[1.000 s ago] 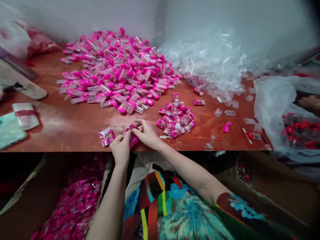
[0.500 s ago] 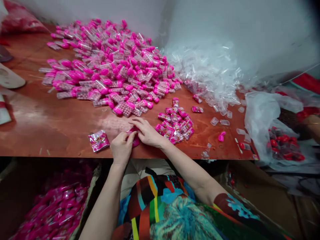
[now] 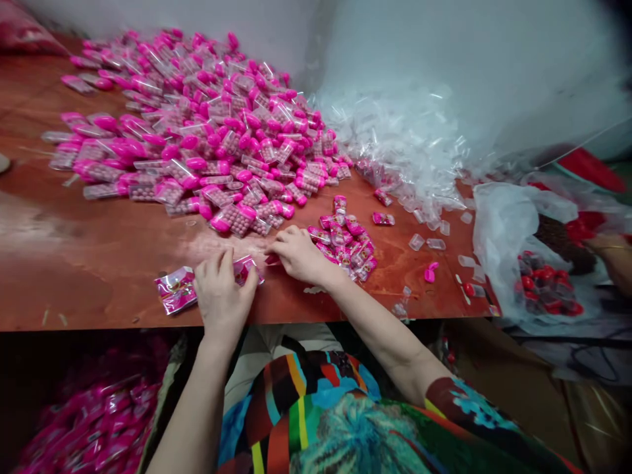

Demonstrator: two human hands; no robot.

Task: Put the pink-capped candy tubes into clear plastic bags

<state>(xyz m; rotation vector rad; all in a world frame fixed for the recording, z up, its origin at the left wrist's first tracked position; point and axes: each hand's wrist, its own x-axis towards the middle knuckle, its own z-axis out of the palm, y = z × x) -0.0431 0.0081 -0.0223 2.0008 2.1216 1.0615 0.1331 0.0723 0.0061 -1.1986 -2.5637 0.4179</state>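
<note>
My left hand (image 3: pixel 223 289) is over the table edge side, with its thumb and fingers curled about a shiny pink printed packet (image 3: pixel 247 266). Another flat pink packet (image 3: pixel 176 290) lies just left of that hand, partly covered by its fingers. My right hand (image 3: pixel 300 255) is a short way to the right, fingertips pinched on a small dark pink packet (image 3: pixel 271 259), mostly hidden by the fingers. Close beside the right hand is a small heap of pink wrapped packets (image 3: pixel 345 237).
A large pile of clear tubes with pink caps (image 3: pixel 207 138) covers the back left. Clear plastic pieces (image 3: pixel 405 145) are heaped at the back right. A white bag (image 3: pixel 498 230) holds red-capped pieces. Below left, a box holds many pink packets (image 3: pixel 108 415). Another person's arm (image 3: pixel 612 250) shows far right.
My hands, together on one pink packet before, have drawn apart. The left hand has moved left, beside the flat packet. The view has shifted slightly.
</note>
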